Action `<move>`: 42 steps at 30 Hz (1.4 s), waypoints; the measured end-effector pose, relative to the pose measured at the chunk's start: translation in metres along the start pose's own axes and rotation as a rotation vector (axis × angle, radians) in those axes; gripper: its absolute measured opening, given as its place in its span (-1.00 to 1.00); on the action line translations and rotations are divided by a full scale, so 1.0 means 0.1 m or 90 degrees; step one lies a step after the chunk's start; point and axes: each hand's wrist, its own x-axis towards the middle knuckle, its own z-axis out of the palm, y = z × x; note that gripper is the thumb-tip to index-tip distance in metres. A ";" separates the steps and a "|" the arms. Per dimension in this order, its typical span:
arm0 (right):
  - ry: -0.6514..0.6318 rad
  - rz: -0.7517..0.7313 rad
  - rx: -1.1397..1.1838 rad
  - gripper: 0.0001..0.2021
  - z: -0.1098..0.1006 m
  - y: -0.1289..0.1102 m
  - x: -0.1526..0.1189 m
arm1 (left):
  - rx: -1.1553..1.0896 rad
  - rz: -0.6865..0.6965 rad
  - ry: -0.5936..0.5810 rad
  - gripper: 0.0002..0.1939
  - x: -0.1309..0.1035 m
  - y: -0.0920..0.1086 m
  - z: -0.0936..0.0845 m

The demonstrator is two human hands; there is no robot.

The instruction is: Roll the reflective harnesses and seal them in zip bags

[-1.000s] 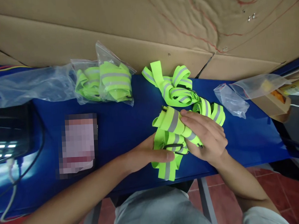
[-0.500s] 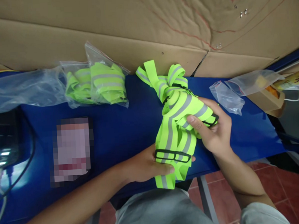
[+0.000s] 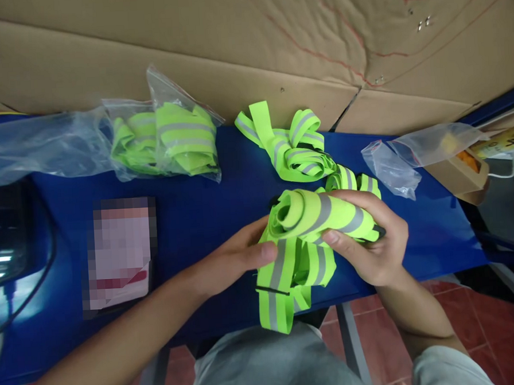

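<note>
A neon-yellow reflective strap (image 3: 318, 215) with grey stripes is partly rolled up above the near edge of the blue table. My right hand (image 3: 371, 238) grips the rolled part, thumb on top, near a black buckle at its right end. My left hand (image 3: 247, 256) holds the strap at the left, its thumb against the band and its other fingers hidden behind. Loose lengths hang below the roll, crossed by a black slider (image 3: 273, 290). More neon strap (image 3: 309, 161) lies in loops on the table just behind the roll.
Two clear bags of neon straps (image 3: 185, 139) lie at the back left, beside clear plastic (image 3: 52, 146). A pixelated flat object (image 3: 120, 251) and a black device (image 3: 5, 234) are at left. Clear bags (image 3: 391, 168) and a cardboard box (image 3: 467, 176) sit at right.
My left hand has moved up from the hanging lengths toward the roll. The roll has come nearer and lower, apart from the looped strap behind, and its coiled end now shows.
</note>
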 end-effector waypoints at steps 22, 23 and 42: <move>-0.013 0.320 0.272 -0.64 0.04 0.24 -0.04 | 0.332 -0.077 -0.156 -0.81 -0.01 0.08 0.05; -0.031 0.339 0.288 -0.64 0.03 0.23 -0.04 | 0.441 -0.020 -0.139 -0.81 -0.01 0.11 0.05; 0.087 0.071 -0.072 -0.63 0.22 0.06 -0.08 | 0.008 -0.101 0.013 -0.63 0.10 -0.06 0.15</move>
